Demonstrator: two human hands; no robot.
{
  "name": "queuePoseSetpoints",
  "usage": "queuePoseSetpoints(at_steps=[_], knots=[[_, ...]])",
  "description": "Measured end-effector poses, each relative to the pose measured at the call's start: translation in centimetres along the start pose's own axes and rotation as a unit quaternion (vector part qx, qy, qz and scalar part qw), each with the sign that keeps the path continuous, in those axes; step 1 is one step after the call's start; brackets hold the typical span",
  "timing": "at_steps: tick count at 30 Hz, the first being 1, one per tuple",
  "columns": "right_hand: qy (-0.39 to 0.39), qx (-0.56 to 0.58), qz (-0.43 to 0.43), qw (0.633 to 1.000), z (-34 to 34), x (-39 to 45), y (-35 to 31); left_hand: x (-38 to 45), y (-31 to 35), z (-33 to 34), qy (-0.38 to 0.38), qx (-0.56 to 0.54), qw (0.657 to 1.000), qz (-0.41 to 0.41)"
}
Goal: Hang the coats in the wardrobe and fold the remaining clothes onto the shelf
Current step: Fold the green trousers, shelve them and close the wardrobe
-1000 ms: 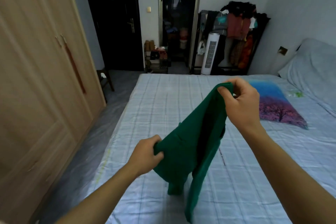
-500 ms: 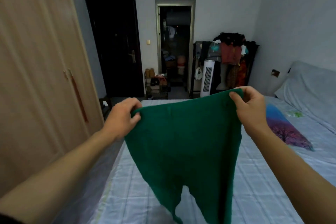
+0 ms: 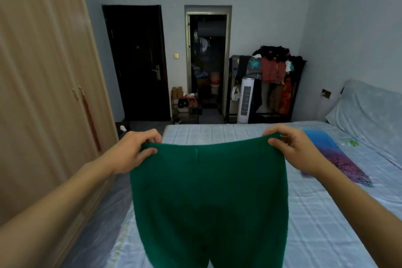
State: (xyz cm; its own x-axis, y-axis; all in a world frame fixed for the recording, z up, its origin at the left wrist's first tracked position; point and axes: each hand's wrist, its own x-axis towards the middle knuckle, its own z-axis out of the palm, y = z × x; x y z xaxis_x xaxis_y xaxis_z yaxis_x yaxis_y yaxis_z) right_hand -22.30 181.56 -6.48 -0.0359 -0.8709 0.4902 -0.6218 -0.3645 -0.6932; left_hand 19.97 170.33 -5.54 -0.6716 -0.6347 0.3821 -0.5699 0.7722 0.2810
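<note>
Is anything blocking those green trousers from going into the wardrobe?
Yes: the wardrobe doors appear closed, so the shelf is out of sight. Both the left hand and right hand grip the green trousers at the waistband, above the bed.

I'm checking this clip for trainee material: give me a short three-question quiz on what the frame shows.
1. True or false: the green trousers lie folded flat on the bed.
2. Which part of the trousers do the left hand and right hand grip? A) the leg cuffs B) the waistband corners C) the middle seam
3. Fill in: the wardrobe doors on the person's left are ____.

Key:
1. False: they are held up, spread, over the bed.
2. B, one corner in each hand.
3. Closed.
</note>
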Motion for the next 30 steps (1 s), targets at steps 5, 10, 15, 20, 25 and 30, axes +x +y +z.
queuePoseSetpoints(at_steps=[5,10,15,20,25,30], knots=[[-0.072,0.055,0.007,0.996,-0.2,-1.4,0.8,-1.0,0.3,0.5,-0.016,-0.034,0.999,0.016],[-0.092,0.093,-0.006,0.991,-0.9,-2.1,0.9,-1.0,0.0,0.6,-0.077,-0.07,0.995,0.003],[-0.139,0.054,0.061,0.987,-1.7,-1.9,1.8,-1.3,0.1,1.0,-0.111,-0.143,0.983,-0.009],[-0.191,0.005,0.094,0.977,-1.4,-2.3,2.7,-1.7,0.3,1.5,-0.13,-0.116,0.985,-0.011],[-0.193,0.024,0.08,0.978,-2.1,-2.3,2.7,-2.4,-0.5,1.2,-0.067,-0.104,0.992,-0.029],[-0.158,-0.063,0.046,0.984,-2.5,-1.7,2.2,-3.0,-1.0,0.8,-0.043,-0.077,0.996,-0.009]])
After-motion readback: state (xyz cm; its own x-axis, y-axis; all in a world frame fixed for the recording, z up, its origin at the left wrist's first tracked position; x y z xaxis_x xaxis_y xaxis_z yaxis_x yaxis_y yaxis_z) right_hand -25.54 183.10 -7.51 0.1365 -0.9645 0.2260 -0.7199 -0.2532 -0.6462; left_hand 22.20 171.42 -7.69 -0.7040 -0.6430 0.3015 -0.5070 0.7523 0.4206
